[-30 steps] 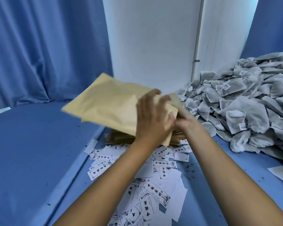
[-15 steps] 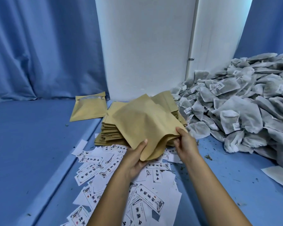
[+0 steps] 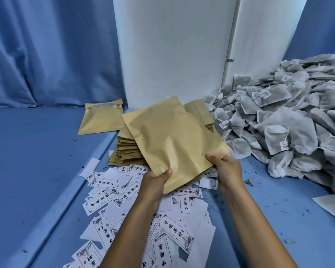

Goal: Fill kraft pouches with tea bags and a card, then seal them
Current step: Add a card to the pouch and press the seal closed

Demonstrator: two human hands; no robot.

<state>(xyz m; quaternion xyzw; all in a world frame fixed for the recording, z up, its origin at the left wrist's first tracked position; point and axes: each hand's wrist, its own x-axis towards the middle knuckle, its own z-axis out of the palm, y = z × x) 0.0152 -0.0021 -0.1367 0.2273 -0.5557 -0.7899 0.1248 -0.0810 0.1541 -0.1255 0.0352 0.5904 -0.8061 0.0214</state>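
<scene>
A single kraft pouch (image 3: 172, 140) is held above the blue table (image 3: 37, 171), lifted clear of the stack of empty pouches (image 3: 127, 149) that lies near the table's far edge against the white panel (image 3: 172, 45). The near edge of the pouch is pinched at both ends: the left hand (image 3: 155, 182) grasps its near-left corner, thumb on top and fingers hidden beneath, and the right hand (image 3: 227, 168) grasps its near-right corner in the same manner. The step in hand is judged to be the opening of the mouth — best done by sliding the two walls against each other between thumb and fingers until they part, then bowing the mouth wide by bringing the corners slightly together. Whether the mouth lies at the held edge cannot be told. The grip is best kept light, since kraft paper creases readily. The tea bags (image 3: 288, 122) are heaped toward the table's far-right corner, and the printed cards (image 3: 135, 209) are scattered along its near edge beneath the forearms — both within reach. Another pouch (image 3: 102, 118) lies apart, left of the stack.
</scene>
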